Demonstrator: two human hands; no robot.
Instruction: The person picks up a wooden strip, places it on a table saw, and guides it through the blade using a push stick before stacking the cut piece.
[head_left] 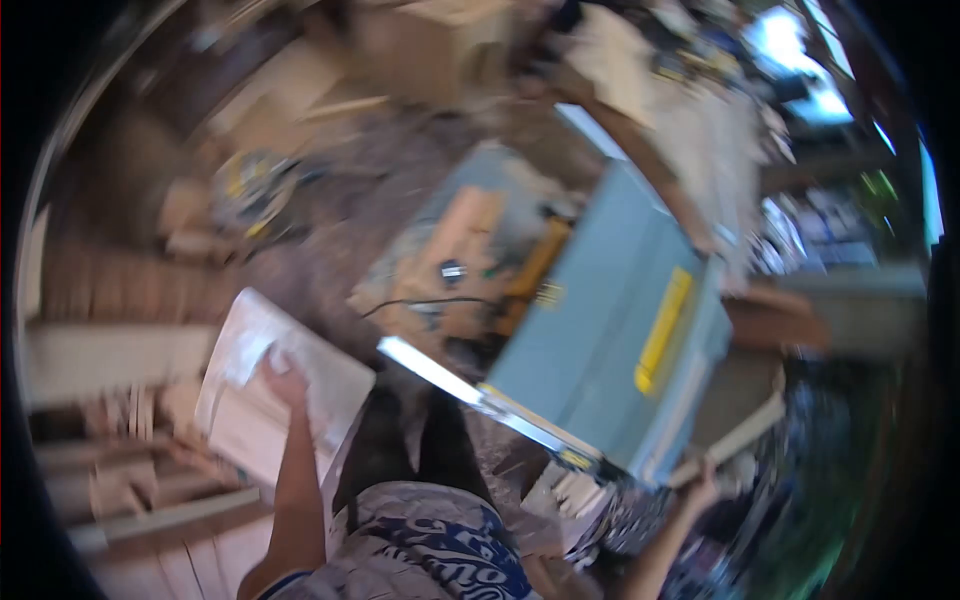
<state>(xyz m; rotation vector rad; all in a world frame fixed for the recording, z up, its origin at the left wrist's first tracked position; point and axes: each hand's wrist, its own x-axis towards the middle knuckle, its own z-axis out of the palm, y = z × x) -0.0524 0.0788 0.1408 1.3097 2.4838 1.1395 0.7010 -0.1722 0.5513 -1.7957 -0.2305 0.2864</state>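
Observation:
A pale, whitish chair seat or stool-like panel (250, 415) stands at the lower left, and my left hand (285, 382) is on it, over a crumpled white patch; its fingers are blurred. At the lower right my right hand (703, 487) is beside the near right corner of a blue-grey table saw (590, 330), next to a light wooden strip (745, 432). Motion smears its fingers, so what they grip is unclear. The saw top carries a yellow strip (663, 330) and has a metal rail (470, 395) along its near left edge.
Beyond the saw, a worn board (430, 250) lies on the brown floor with a dark cord across it. Coiled yellow and grey gear (255, 195) is at the upper left. Stacked wood (130, 480) fills the lower left. Wooden boxes (430, 50) stand at the back.

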